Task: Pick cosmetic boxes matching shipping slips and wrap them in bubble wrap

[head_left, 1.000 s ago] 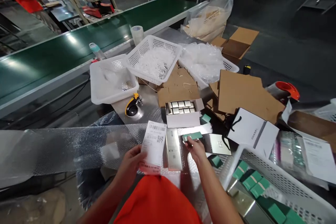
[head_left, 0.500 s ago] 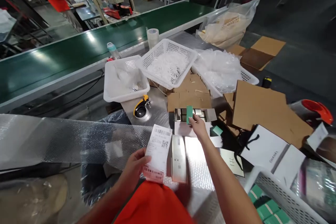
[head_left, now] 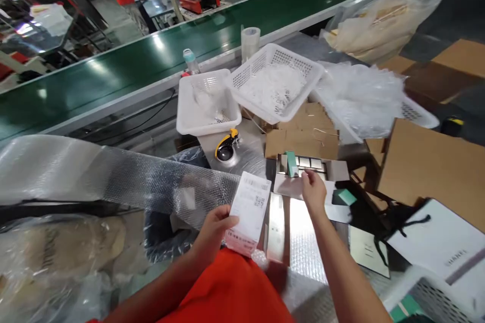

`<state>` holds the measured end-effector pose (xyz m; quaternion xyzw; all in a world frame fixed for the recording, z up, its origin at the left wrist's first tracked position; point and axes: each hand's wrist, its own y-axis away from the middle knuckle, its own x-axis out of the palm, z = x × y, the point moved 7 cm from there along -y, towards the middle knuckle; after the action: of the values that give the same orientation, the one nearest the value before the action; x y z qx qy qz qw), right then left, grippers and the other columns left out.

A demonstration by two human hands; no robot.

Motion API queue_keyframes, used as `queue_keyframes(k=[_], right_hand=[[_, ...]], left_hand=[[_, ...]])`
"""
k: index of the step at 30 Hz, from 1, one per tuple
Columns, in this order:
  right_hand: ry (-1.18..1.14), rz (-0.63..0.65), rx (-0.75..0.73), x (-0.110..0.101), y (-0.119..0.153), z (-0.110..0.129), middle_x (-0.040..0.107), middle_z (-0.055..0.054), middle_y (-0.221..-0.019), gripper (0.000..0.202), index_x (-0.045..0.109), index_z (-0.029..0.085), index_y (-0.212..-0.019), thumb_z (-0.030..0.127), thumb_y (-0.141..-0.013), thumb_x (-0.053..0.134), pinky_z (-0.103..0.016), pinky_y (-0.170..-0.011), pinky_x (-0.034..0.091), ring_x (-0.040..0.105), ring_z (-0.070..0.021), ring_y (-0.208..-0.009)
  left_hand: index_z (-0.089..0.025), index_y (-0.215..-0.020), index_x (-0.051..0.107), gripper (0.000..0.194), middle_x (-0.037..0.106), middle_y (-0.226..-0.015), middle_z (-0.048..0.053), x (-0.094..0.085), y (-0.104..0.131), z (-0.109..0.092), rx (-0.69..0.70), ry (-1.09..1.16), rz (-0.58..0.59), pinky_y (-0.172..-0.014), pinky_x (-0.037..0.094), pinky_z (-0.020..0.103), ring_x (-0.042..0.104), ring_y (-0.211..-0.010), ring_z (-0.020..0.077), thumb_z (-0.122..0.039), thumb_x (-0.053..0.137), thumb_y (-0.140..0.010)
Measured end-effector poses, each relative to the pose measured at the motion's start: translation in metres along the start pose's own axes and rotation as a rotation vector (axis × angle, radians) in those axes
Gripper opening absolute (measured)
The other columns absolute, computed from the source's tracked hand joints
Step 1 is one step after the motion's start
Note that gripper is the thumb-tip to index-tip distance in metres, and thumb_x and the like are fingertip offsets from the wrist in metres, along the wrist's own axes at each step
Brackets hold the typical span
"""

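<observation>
Two hands are at work: the left hand [head_left: 217,224] pinches a printed slip [head_left: 248,204], while the right hand [head_left: 315,189] is at the front of an open white carton [head_left: 288,185], fingers bent beside a green box [head_left: 291,164]; whether they grip anything I cannot tell. That box stands tilted among small pale boxes [head_left: 304,162], so the carton looks partly filled, its flaps unclosed. Outside it, a long shiny box [head_left: 275,227] lies at 7 o'clock, a green piece [head_left: 346,197] at 4, and a white basket [head_left: 397,282] with more green farther out at 4.
</observation>
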<state>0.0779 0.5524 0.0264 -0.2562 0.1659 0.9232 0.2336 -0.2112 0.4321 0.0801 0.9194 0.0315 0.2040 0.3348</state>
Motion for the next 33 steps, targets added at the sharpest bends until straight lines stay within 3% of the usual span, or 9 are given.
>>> queue_keyframes(k=[3, 5, 10, 13, 20, 33], right_hand=[[-0.074, 0.001, -0.009, -0.018, 0.039, 0.002, 0.065, -0.016, -0.107, 0.050, 0.064, 0.014, -0.104, 0.052, -0.076, 0.048, -0.043, -0.083, 0.047, 0.059, -0.0272, -0.092], [-0.197, 0.074, 0.011, -0.025, 0.079, 0.010, 0.067, -0.012, -0.104, 0.046, 0.065, 0.018, -0.100, 0.056, -0.076, 0.053, -0.038, -0.074, 0.050, 0.061, -0.0241, -0.084], [-0.490, 0.366, 0.063, -0.017, 0.184, 0.055, 0.071, -0.006, -0.089, 0.037, 0.070, 0.022, -0.087, 0.057, -0.076, 0.064, -0.034, -0.073, 0.053, 0.064, -0.0222, -0.078], [-0.593, 0.402, 0.101, -0.013, 0.215, 0.071, 0.073, -0.007, -0.096, 0.036, 0.072, 0.023, -0.095, 0.051, -0.073, 0.071, -0.036, -0.081, 0.054, 0.066, -0.0255, -0.089], [-0.655, 0.324, 0.161, -0.023, 0.227, 0.063, 0.073, -0.008, -0.105, 0.038, 0.072, 0.023, -0.105, 0.044, -0.074, 0.072, -0.037, -0.085, 0.055, 0.067, -0.0262, -0.096], [-0.637, 0.304, 0.189, -0.026, 0.233, 0.063, 0.073, -0.007, -0.105, 0.039, 0.071, 0.022, -0.105, 0.043, -0.073, 0.072, -0.038, -0.084, 0.055, 0.068, -0.0275, -0.097]], left_hand=[[-0.015, -0.066, 0.064, 0.012, 0.061, -0.062, -0.001, 0.014, 0.005, -0.009, 0.041, -0.009, 0.047, -0.066, 0.042, 0.027, 0.051, -0.058, 0.0117, -0.023, 0.073, -0.066], [-0.015, -0.066, 0.062, 0.012, 0.060, -0.063, -0.001, 0.022, 0.009, -0.014, 0.049, -0.027, 0.051, -0.068, 0.042, 0.028, 0.050, -0.058, 0.0118, -0.023, 0.072, -0.067], [-0.015, -0.073, 0.064, 0.010, 0.063, -0.070, 0.002, 0.036, 0.022, -0.023, 0.057, -0.093, 0.075, -0.068, 0.043, 0.028, 0.054, -0.066, 0.0150, -0.022, 0.069, -0.068], [-0.016, -0.074, 0.064, 0.007, 0.061, -0.069, 0.001, 0.042, 0.030, -0.025, 0.079, -0.133, 0.120, -0.068, 0.043, 0.028, 0.055, -0.068, 0.0155, -0.021, 0.067, -0.070], [-0.016, -0.070, 0.060, 0.008, 0.060, -0.067, 0.001, 0.050, 0.044, -0.024, 0.054, -0.150, 0.208, -0.065, 0.042, 0.027, 0.053, -0.062, 0.0135, -0.020, 0.066, -0.071], [-0.016, -0.079, 0.065, 0.013, 0.063, -0.067, 0.002, 0.046, 0.048, -0.016, 0.016, -0.093, 0.214, -0.069, 0.047, 0.029, 0.060, -0.069, 0.0176, -0.022, 0.070, -0.069]])
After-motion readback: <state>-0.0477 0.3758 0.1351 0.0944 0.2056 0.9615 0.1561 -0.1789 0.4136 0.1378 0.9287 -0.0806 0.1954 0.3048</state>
